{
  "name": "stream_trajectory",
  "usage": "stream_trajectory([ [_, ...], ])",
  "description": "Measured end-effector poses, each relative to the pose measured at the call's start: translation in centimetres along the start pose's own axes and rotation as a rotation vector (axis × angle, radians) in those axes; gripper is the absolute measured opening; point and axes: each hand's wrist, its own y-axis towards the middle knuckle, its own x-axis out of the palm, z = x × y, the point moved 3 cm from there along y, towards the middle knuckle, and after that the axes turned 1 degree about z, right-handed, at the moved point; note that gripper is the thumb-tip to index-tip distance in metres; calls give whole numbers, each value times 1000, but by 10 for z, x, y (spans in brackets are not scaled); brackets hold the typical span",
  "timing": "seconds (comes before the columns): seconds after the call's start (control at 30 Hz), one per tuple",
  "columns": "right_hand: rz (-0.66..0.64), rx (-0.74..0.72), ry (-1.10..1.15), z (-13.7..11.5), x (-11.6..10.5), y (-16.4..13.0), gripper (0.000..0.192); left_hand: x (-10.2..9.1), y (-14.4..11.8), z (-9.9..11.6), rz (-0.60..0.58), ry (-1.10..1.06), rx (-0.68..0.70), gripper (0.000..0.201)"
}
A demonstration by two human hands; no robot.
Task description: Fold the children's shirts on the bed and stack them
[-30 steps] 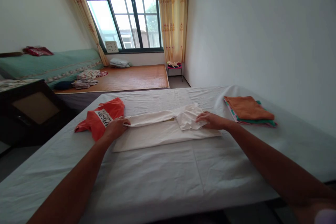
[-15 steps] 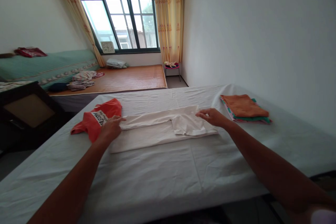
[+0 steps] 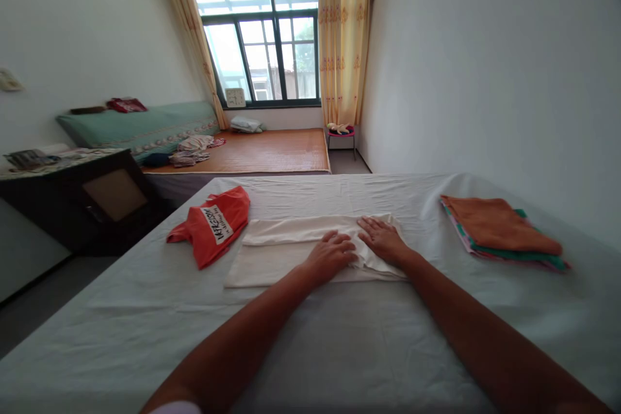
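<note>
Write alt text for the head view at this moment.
Both hands, left hand and right hand, lie flat on a folded cream shirt on a white-sheeted bed. An orange shirt lies left; a folded stack right.

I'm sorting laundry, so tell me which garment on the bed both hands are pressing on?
The cream shirt in the middle: left hand and right hand lie flat on it, unlike the red shirt or orange stack.

White walls point(image 3: 485, 65) on both sides. Barred window point(image 3: 272, 52) straight ahead beyond the hands, bright daylight, yellow patterned curtains point(image 3: 345, 32) either side. Low platform with woven mat point(image 3: 272, 150) under it, green mattress point(image 3: 140, 129) far left. Dark cabinet point(image 3: 92, 200) left of the hands. Small pink stool point(image 3: 340, 134) by the right curtain. Grey floor point(image 3: 43, 297).
</note>
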Motion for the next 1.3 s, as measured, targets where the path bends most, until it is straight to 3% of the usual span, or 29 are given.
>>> stream_trajectory([
  [0.13,-9,-18,4,5,1,0,59,-5,-9,2,79,-50,-38,22],
  [0.3,-20,-52,14,8,1,0,59,-11,-19,6,39,-170,-43,25],
  [0.63,22,-36,-5,3,0,-3,55,-5,-15,4,48,-225,-75,28],
  [0.77,27,-20,-28,-1,-2,-4,54,-9,-14,3,109,-161,-126,32],
  [0.9,37,24,-79,-8,3,-6,53,-17,-22,-21,122,-24,-390,36],
  [1.07,40,20,-87,-9,8,-6,53,-7,-51,-73,-155,54,-762,54],
  [1.17,31,13,-73,-6,8,-5,53,-3,-66,-95,-252,27,-880,59],
  [1.3,40,12,-52,-6,6,-5,53,-9,-77,-106,-324,6,-958,61],
])
